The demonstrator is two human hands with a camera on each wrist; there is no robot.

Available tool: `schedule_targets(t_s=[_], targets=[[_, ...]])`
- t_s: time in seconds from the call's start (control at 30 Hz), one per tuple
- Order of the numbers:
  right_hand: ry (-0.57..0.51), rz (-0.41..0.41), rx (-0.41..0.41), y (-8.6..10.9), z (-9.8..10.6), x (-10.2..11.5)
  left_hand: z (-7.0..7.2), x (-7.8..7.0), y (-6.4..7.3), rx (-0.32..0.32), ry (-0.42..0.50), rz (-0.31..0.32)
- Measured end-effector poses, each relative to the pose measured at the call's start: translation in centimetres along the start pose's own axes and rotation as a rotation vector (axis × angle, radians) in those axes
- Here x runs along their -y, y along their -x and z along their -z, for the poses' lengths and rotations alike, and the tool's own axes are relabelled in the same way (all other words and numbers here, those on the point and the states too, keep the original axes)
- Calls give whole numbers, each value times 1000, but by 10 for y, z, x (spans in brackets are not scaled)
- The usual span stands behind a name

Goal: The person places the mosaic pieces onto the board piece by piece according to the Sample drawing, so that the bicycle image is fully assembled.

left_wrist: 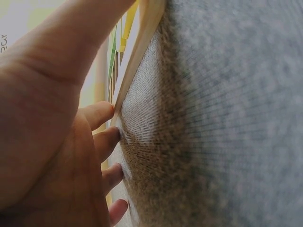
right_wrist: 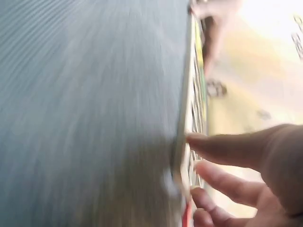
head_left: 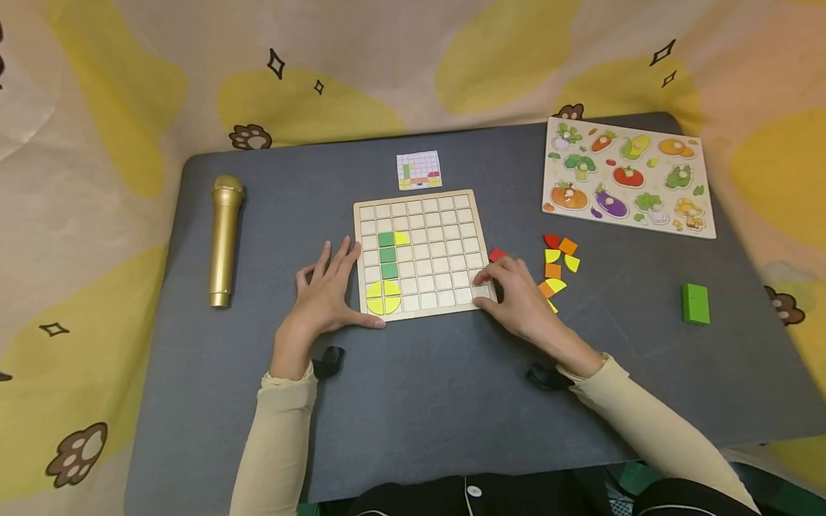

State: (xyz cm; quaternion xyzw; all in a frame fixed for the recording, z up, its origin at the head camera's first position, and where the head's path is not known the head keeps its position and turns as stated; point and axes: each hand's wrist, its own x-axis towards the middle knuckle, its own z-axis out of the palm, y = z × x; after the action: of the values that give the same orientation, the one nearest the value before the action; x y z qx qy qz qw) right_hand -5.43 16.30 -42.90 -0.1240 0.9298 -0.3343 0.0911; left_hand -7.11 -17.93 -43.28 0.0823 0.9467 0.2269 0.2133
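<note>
A wooden grid board (head_left: 426, 254) lies on the table between both hands. It holds green squares (head_left: 387, 254) in a column, a yellow circle made of quarter pieces (head_left: 383, 297) and a single yellow quarter piece (head_left: 402, 238). My left hand (head_left: 324, 294) is spread at the board's left side, its thumb along the lower edge; in the left wrist view the fingertips (left_wrist: 111, 137) stand beside the frame. At the lower right corner my right hand (head_left: 516, 297) holds the board with bent fingers and thumb. A red piece (head_left: 497, 254) lies just behind that hand, partly hidden.
Beyond the board lies a small pattern card (head_left: 419, 170). Loose red, orange and yellow pieces (head_left: 553, 271) are scattered to the right. A vegetable puzzle board (head_left: 629, 178), a green block (head_left: 695, 304) and a gold microphone (head_left: 224, 241) also lie on the grey table (head_left: 426, 401).
</note>
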Motion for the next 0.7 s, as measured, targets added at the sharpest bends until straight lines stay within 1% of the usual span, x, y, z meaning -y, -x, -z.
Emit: schedule_targets(t_s=[0.2,0.37,0.53,0.7], targets=[[47,-62,33,24,32,-28,0,-1,-1,3,4,-1],[52,-94,27,34,50,-44,0,0,-1,3,3,-3],[24,-109,12,37,56,-53,0,0,-1,2,2,-1],[20,-105,-48,32,53,-54,0,0,0,4,4,-1]])
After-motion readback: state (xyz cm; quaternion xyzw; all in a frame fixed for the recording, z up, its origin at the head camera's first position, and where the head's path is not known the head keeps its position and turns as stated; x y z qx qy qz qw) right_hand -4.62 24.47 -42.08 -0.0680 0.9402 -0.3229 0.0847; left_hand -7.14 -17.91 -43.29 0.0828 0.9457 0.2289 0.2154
